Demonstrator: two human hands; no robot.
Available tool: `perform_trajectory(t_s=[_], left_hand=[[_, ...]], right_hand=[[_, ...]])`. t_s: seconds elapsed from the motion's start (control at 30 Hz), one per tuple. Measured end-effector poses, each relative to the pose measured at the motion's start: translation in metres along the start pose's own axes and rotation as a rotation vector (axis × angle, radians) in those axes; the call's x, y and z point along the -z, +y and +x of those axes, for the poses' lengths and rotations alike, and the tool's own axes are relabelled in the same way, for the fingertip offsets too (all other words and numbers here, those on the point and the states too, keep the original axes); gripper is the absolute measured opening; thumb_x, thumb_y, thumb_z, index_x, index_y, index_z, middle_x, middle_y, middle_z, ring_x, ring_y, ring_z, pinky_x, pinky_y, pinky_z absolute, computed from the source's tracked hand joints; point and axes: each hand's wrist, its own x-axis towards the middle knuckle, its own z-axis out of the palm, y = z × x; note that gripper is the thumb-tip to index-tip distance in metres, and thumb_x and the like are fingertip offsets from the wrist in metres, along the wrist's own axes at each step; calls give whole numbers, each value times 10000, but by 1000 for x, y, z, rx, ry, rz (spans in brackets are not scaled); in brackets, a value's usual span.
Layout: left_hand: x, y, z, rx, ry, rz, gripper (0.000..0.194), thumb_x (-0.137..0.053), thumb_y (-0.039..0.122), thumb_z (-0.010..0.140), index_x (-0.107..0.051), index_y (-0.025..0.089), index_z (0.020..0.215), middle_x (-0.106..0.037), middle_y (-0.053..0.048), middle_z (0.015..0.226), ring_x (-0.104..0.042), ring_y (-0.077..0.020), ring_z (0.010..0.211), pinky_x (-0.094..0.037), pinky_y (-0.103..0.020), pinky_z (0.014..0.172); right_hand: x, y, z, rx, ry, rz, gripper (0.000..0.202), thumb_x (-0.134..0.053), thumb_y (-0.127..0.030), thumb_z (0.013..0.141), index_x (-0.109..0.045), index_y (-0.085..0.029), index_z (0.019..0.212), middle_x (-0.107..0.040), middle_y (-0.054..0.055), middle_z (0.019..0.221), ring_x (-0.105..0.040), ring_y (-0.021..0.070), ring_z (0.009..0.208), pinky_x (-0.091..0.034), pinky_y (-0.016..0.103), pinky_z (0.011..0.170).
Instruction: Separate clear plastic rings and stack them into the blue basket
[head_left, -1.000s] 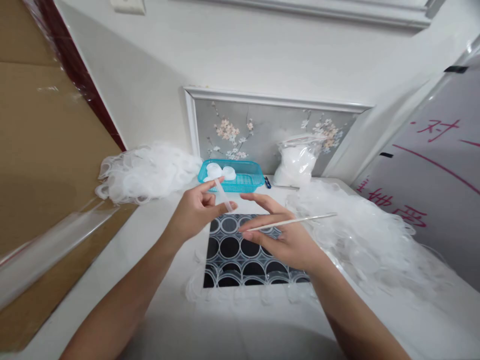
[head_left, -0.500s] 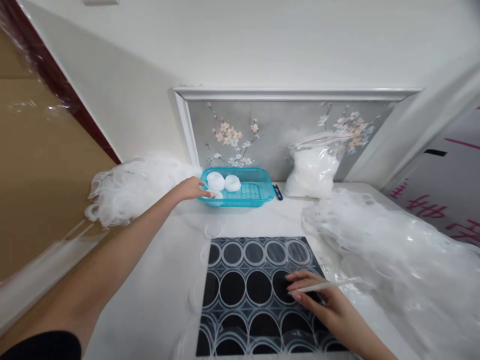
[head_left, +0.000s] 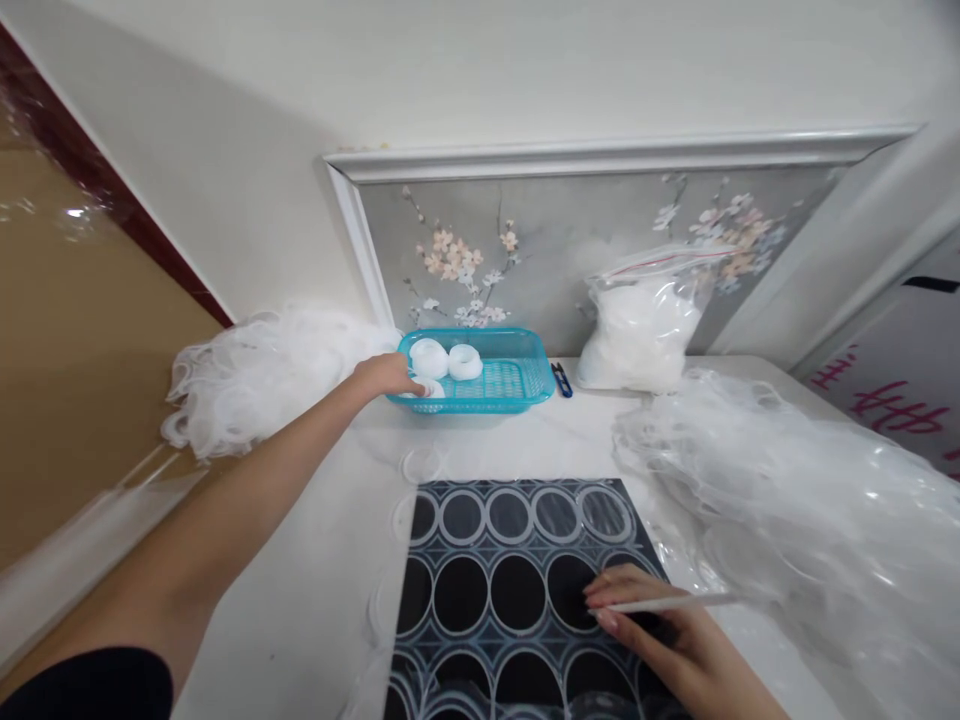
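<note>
My left hand point(head_left: 390, 375) reaches over the left end of a blue plastic basket point(head_left: 517, 372), its fingers closed at a white round piece point(head_left: 429, 388). Two more white rolled pieces point(head_left: 465, 362) sit in the basket beside it. My right hand point(head_left: 652, 625) pinches a thin white stick point(head_left: 675, 602), with its tip over a black sheet point(head_left: 514, 595). Rows of clear film with round cut outlines cover the sheet. Whether the left fingers hold the piece firmly is hard to see.
White translucent rings are heaped at the left point(head_left: 262, 370). Clear film scraps point(head_left: 810, 520) cover the right side. A zip bag of white material point(head_left: 637, 330) stands by the framed panel, near small blue snips point(head_left: 561, 380). A clear disc point(head_left: 421, 462) lies above the sheet.
The view has shifted slightly, so the sheet and right hand appear lower. My left hand has settled over the basket's corner, its fingers closer around the white piece.
</note>
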Motion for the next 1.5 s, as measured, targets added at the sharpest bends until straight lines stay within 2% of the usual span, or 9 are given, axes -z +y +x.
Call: perform_trajectory(t_s=[0.1, 0.3, 0.53, 0.67, 0.8, 1.0, 1.23, 1.37, 1.5], left_hand=[[3, 7, -3, 114, -50, 5, 465, -709, 605, 629, -660, 154, 732, -641, -72, 700, -632, -243, 774, -437, -294, 653], [10, 15, -10, 158, -100, 42, 383, -696, 509, 719, -700, 181, 916, -701, -113, 1040, -648, -275, 940, -480, -325, 754], [9, 14, -10, 170, -68, 96, 290, -683, 433, 758, -705, 252, 983, -692, -58, 1137, -641, -245, 1013, -485, -286, 808], [8, 15, -8, 162, -26, 146, 361, -667, 413, 774, -682, 241, 1091, -659, -85, 1208, -623, -273, 1071, -480, -308, 844], [5, 13, 0, 83, -10, 207, 483, -679, 394, 769, -642, 201, 1211, -620, -128, 1267, -550, -314, 1183, -438, -346, 934], [-1, 2, 18, -27, -80, 238, 343, -719, 420, 727, -741, 194, 984, -697, -108, 1058, -558, -295, 1123, -443, -309, 893], [-2, 2, 21, -43, -28, 284, 317, -705, 425, 750, -730, 159, 921, -698, -128, 965, -606, -286, 1013, -446, -305, 835], [-5, 6, 20, -134, 11, 332, 402, -708, 432, 746, -705, 214, 1084, -657, -99, 1124, -560, -285, 1104, -416, -317, 901], [-10, 10, 20, -325, 12, 352, 484, -680, 275, 772, -639, 278, 1255, -628, -76, 1178, -522, -266, 1157, -362, -315, 965]], right_hand=[[1, -1, 1, -18, -7, -4, 176, -639, -381, 871, -755, -250, 894, -733, 102, 975, -690, 258, 976, -581, 384, 862], [1, 5, -1, -20, -28, -9, 166, -625, -373, 885, -745, -262, 914, -724, 82, 982, -675, 245, 1001, -563, 382, 891], [1, 7, -2, -30, -40, -33, 218, -600, -403, 894, -743, -240, 916, -719, 102, 992, -669, 262, 996, -559, 412, 895], [1, 5, -2, -42, -44, -31, 203, -605, -397, 893, -737, -246, 927, -718, 92, 993, -669, 251, 994, -556, 393, 891], [1, 5, -1, -52, -47, -34, 205, -600, -395, 897, -738, -245, 920, -719, 90, 985, -673, 249, 979, -559, 391, 879], [1, 5, 0, -42, 2, -38, 223, -615, -410, 883, -739, -230, 932, -725, 96, 965, -682, 250, 957, -575, 386, 851], [0, 2, 2, -37, -25, -38, 223, -603, -405, 894, -735, -228, 917, -721, 94, 947, -683, 239, 929, -574, 377, 833], [-1, 5, 1, -41, -28, -40, 208, -602, -397, 896, -730, -236, 921, -717, 89, 953, -680, 239, 935, -570, 372, 831], [0, 6, 1, -41, -36, -44, 193, -600, -389, 900, -729, -250, 931, -713, 74, 968, -677, 231, 956, -558, 363, 855]])
